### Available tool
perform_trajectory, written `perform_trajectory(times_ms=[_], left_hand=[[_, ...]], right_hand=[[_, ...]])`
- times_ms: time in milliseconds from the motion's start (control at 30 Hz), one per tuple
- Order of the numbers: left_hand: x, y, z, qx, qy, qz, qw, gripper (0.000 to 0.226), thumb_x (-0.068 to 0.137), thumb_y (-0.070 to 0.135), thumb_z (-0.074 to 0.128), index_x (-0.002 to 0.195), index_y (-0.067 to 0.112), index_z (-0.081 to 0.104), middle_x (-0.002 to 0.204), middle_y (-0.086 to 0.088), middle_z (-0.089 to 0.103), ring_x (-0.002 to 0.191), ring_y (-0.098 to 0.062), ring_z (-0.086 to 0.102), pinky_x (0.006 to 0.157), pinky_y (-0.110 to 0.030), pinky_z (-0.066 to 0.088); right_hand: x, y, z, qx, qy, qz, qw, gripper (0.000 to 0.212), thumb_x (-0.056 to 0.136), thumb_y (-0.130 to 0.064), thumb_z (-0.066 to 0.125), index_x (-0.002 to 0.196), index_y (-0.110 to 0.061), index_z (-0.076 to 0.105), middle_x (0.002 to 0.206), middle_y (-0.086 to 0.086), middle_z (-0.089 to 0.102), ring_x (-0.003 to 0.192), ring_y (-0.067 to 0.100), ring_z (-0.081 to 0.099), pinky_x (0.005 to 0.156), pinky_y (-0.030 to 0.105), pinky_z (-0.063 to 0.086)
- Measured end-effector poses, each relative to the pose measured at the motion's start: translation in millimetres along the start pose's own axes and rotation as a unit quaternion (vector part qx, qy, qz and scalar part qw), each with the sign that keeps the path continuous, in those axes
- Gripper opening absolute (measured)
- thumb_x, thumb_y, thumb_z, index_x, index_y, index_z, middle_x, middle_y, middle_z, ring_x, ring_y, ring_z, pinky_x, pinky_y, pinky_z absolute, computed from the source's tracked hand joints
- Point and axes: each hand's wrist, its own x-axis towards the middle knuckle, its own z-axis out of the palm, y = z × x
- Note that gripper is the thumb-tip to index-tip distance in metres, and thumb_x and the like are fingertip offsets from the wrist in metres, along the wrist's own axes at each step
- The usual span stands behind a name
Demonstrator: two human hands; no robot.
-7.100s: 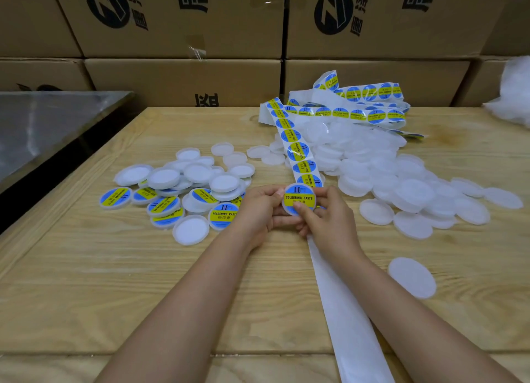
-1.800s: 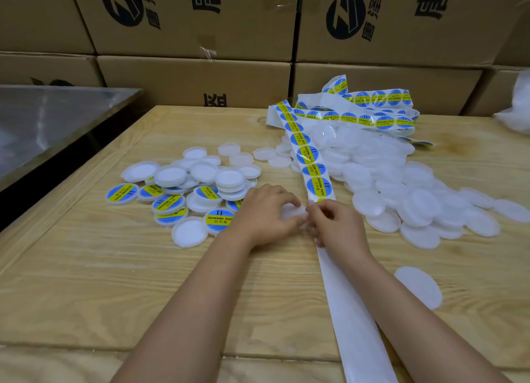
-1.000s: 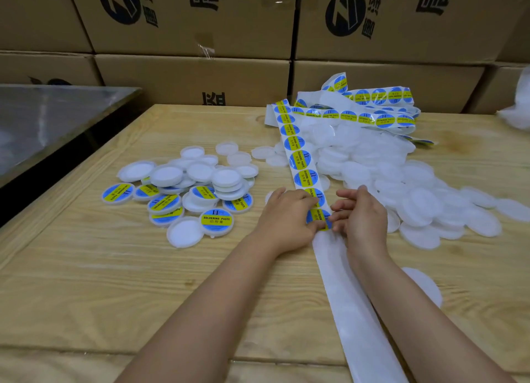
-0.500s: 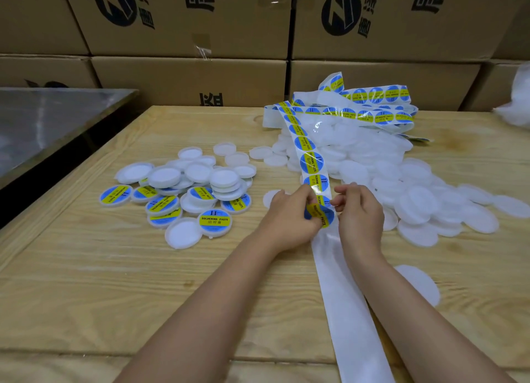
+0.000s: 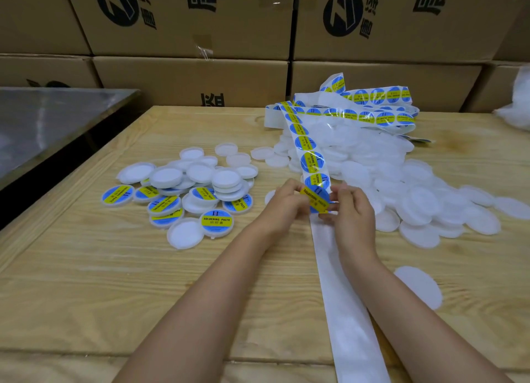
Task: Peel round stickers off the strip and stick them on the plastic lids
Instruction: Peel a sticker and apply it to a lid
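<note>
Two hands point(image 5: 282, 206) point(image 5: 352, 213), one strip point(image 5: 345, 311), seven stickered lids point(image 5: 216, 221).

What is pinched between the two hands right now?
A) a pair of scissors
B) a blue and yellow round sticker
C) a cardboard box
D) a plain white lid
B: a blue and yellow round sticker sits pinched between the left hand and the right hand, just above the bare white strip.

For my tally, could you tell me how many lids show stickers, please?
7 stickered lids, left pile's near side: leftmost, next, two stacked, centre, right, front; more possibly hidden.
</note>
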Motion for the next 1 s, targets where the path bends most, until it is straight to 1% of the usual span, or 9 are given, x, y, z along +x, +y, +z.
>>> perform_trajectory(times_ms=[167, 300, 467, 633, 700, 767, 833, 900, 1000], left_hand=[[-0.7, 2.2, -2.3, -0.062, -0.012, -0.011, 0.998, 0.036, 0.051, 0.014, 0.046, 0.087, 0.019, 0.048, 0.119, -0.033, 0.051, 0.096, -0.025, 0.054, 0.079, -0.03, 0.043], [-0.7, -1.0, -3.8, -0.022, -0.019, -0.014, 0.999, 0.039, 0.051, 0.015, 0.047, 0.088, 0.024, 0.049, 0.126, -0.035, 0.046, 0.124, -0.037, 0.042, 0.102, -0.045, 0.036], [0.0, -8.5, -3.3, -0.065, -0.019, 0.032, 0.997, 0.028, 0.076, -0.003, 0.049, 0.098, 0.014, 0.051, 0.084, -0.011, 0.065, 0.081, -0.019, 0.058, 0.077, -0.028, 0.043], [-5.8, -13.3, 2.6, -0.052, 0.024, 0.115, 0.992, 0.037, 0.069, 0.006, 0.046, 0.101, 0.019, 0.058, 0.1, -0.001, 0.068, 0.086, 0.006, 0.063, 0.078, -0.015, 0.046], [-6.7, -16.7, 3.1, -0.019, 0.034, 0.141, 0.989, 0.055, 0.072, 0.003, 0.044, 0.124, 0.02, 0.053, 0.116, 0.006, 0.063, 0.083, 0.014, 0.058, 0.078, -0.013, 0.044], [-7.2, -17.5, -1.4, 0.037, 0.059, 0.162, 0.984, 0.079, 0.077, -0.003, 0.045, 0.147, 0.028, 0.024, 0.134, 0.007, 0.051, 0.075, 0.01, 0.057, 0.068, -0.009, 0.042], [-5.0, -19.2, -11.0, 0.164, 0.106, 0.184, 0.963, 0.089, 0.077, 0.003, 0.052, 0.15, 0.031, 0.008, 0.143, 0.005, 0.043, 0.101, -0.011, 0.058, 0.08, -0.019, 0.043], [-3.0, -22.9, -18.9, 0.35, 0.147, 0.174, 0.908, 0.09, 0.076, 0.021, 0.063, 0.15, 0.024, 0.012, 0.141, -0.001, 0.042, 0.124, -0.023, 0.041, 0.1, -0.031, 0.033], [-2.0, -28.9, -18.3, 0.53, 0.154, 0.136, 0.823, 0.087, 0.077, 0.05, 0.061, 0.147, 0.018, 0.02, 0.134, -0.007, 0.047, 0.125, -0.027, 0.036, 0.103, -0.035, 0.022]], right_hand=[[-3.3, 2.8, 3.1, 0.007, -0.049, 0.034, 0.998, 0.014, 0.093, -0.012, 0.051, 0.086, -0.009, 0.062, 0.087, 0.009, 0.064, 0.085, 0.023, 0.059, 0.082, 0.04, 0.048], [-3.2, 6.4, 1.3, -0.101, -0.062, -0.015, 0.993, 0.013, 0.091, -0.015, 0.056, 0.083, -0.009, 0.063, 0.075, -0.001, 0.06, 0.072, 0.014, 0.053, 0.066, 0.025, 0.04], [-0.8, 7.7, 0.1, -0.116, -0.04, -0.015, 0.992, 0.016, 0.092, -0.018, 0.056, 0.09, -0.004, 0.065, 0.08, 0.003, 0.062, 0.07, 0.012, 0.051, 0.062, 0.021, 0.038], [0.5, 9.6, -0.3, -0.123, -0.027, -0.009, 0.992, 0.018, 0.092, -0.021, 0.056, 0.087, -0.004, 0.063, 0.077, 0.004, 0.059, 0.065, 0.01, 0.049, 0.056, 0.015, 0.036], [0.7, 9.9, -0.7, -0.116, -0.02, -0.006, 0.993, 0.019, 0.093, -0.02, 0.055, 0.089, -0.003, 0.063, 0.077, 0.004, 0.059, 0.068, 0.014, 0.05, 0.059, 0.021, 0.037], [1.0, 10.4, -1.4, -0.105, -0.011, -0.003, 0.994, 0.021, 0.093, -0.019, 0.053, 0.09, 0.0, 0.061, 0.078, 0.007, 0.059, 0.071, 0.017, 0.05, 0.063, 0.028, 0.038], [1.8, 11.3, -1.7, -0.091, -0.006, 0.002, 0.996, 0.021, 0.094, -0.018, 0.053, 0.09, 0.001, 0.06, 0.078, 0.008, 0.058, 0.073, 0.017, 0.05, 0.066, 0.03, 0.038], [2.5, 12.1, -2.0, -0.088, -0.008, 0.002, 0.996, 0.018, 0.093, -0.018, 0.053, 0.086, -0.002, 0.059, 0.075, 0.004, 0.056, 0.072, 0.017, 0.049, 0.064, 0.03, 0.038], [1.1, 11.1, -1.1, -0.088, -0.018, -0.006, 0.996, 0.006, 0.092, -0.016, 0.054, 0.089, -0.012, 0.057, 0.076, -0.007, 0.057, 0.073, 0.012, 0.052, 0.062, 0.021, 0.039]])
